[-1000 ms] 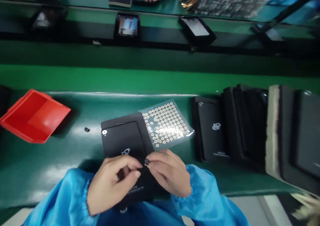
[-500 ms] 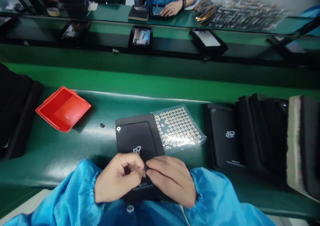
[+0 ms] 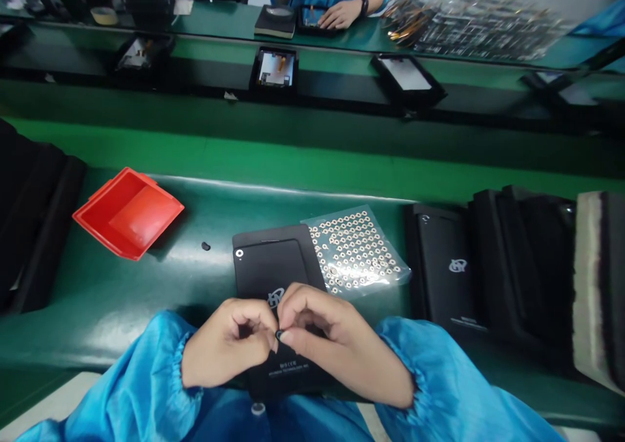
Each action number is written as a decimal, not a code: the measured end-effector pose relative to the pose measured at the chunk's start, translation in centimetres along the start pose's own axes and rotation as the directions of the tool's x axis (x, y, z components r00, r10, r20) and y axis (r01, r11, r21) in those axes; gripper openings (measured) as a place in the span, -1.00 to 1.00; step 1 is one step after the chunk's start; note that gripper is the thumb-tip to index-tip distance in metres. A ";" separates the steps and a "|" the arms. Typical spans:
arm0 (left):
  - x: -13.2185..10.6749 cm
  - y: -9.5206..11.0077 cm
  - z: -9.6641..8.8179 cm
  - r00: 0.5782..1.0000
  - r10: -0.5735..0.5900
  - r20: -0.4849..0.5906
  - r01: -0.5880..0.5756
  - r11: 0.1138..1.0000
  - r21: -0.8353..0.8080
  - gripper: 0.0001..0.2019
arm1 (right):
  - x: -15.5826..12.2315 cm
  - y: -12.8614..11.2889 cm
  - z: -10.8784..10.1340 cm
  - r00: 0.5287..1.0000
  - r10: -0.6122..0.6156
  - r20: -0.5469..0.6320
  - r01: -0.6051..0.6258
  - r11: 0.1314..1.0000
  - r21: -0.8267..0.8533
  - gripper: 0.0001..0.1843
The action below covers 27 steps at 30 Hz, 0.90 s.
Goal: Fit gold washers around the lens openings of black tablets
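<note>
A black tablet back cover with a silver logo and a small camera hole lies on a dark pad in front of me. Both of my hands hover over its lower half. My left hand and my right hand are curled, and their fingertips pinch one tiny dark ring between them. A clear sheet of several small rings lies just right of the cover, touching the pad. Blue sleeves cover both wrists.
A red plastic tray sits at the left, with a small dark bit beside it. More black covers and foam-backed stacks stand at the right. Another person's hand works across the green conveyor, which carries open tablets.
My hands have drawn closer together over the cover, and the ring has shifted slightly left between the fingertips. The view has tilted up since one second ago.
</note>
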<state>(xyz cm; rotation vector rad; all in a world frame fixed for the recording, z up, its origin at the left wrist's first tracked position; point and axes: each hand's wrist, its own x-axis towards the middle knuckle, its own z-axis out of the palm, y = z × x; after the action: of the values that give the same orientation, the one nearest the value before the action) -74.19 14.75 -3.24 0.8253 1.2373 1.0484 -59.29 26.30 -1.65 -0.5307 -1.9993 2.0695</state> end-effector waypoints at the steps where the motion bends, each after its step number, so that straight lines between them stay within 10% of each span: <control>1: 0.0 0.1 -0.1 1.000 0.000 0.006 0.000 1.000 -0.010 -0.92 | 0.0 0.0 0.1 1.000 -0.014 0.000 0.014 1.000 -0.023 -0.92; 14: -0.3 -1.5 -1.2 0.979 -0.069 0.193 0.147 0.893 -0.426 -0.92 | 0.8 0.6 1.1 0.854 -0.510 0.107 0.499 0.741 -0.449 -0.86; 18: -0.9 -1.7 -2.9 0.991 -0.067 0.120 0.117 0.870 -0.479 -0.95 | 1.7 1.8 1.5 0.604 -0.778 0.175 0.674 0.381 -0.633 -0.83; 21: -2.7 -0.6 -6.3 0.982 0.027 -0.186 -0.073 0.967 -0.246 -0.92 | 2.6 2.5 1.7 0.432 -0.888 0.160 0.658 0.188 -0.729 -0.83; 24: -4.9 0.9 -10.5 0.767 0.237 -0.597 -0.062 0.952 0.299 -0.93 | 3.6 2.9 1.7 0.404 -0.906 0.127 0.606 0.161 -0.779 -0.76; 27: -6.2 2.2 -13.9 0.539 0.526 -0.658 0.230 0.660 0.715 -0.92 | 4.2 2.8 1.6 0.451 -0.881 0.145 0.613 0.187 -0.768 -0.77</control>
<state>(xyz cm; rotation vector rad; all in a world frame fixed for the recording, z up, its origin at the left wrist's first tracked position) -88.33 8.94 -1.50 1.1113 2.6241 1.1224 -63.46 26.33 -4.86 0.0999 -2.1141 0.4253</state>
